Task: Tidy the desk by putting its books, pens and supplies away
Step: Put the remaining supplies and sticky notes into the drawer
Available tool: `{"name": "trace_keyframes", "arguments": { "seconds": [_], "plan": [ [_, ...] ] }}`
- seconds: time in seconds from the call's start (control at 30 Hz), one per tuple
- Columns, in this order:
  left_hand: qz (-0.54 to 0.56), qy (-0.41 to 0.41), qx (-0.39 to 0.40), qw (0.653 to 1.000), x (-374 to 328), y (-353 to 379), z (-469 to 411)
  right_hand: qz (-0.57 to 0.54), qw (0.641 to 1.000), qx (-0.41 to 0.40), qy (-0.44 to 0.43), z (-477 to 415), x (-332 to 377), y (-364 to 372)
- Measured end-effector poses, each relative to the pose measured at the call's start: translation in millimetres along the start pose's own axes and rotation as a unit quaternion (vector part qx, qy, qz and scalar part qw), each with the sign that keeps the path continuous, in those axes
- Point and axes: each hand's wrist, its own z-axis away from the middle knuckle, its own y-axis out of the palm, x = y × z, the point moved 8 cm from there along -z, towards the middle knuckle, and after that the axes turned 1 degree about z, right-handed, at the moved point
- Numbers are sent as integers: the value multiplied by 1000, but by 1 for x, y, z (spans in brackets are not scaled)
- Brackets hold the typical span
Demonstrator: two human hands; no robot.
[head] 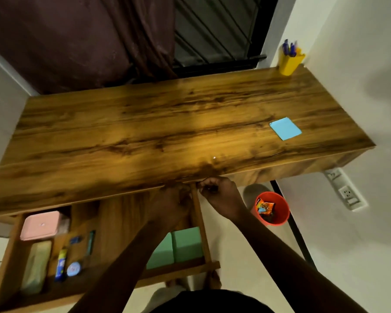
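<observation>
Forearms rise from the bottom of the view to the desk's (167,123) front edge, where both hands meet at the far right corner of the open drawer (201,222). The right hand (220,192) has its fingers curled tight against the edge, as if pinching something small, though nothing shows in them. The left hand (173,198) lies in shadow just inside the drawer, and I cannot tell its grip. My guess is that they are stowing or seating something there, under the desktop's overhang. The drawer holds green pads (181,245) on the right, and on the left a pink box (41,224), a pouch (36,265), a glue stick (61,264), a round tin (73,269) and a pen (90,242). On the desk, a blue notepad (285,128) lies well off to the right and a yellow cup (289,63) of pens stands in the far corner, so the notepad looks left to stow. An orange bin (280,211) holding wrappers sits on the floor below. Nothing blocks the reach to the notepad.
</observation>
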Motion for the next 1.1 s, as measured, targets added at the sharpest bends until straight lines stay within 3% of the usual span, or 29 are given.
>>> {"name": "trace_keyframes", "arguments": {
  "seconds": [0.1,0.2,0.53,0.93,1.1],
  "plan": [
    [-18,50,11,999,-28,5,-17,-32,997,-50,40,-1,-11,-25],
    [21,50,25,998,-41,14,-34,-46,990,-106,76,1,-22,-51],
    [14,129,60,990,-116,28,-74,-36,969,-217,111,6,-44,-138],
    [-32,108,61,992,-195,103,-146,56,970,-192,140,-66,-108,-248],
    [-41,63,66,995,-224,145,-183,83,971,-160,155,-113,-146,-287]
  ]
}}
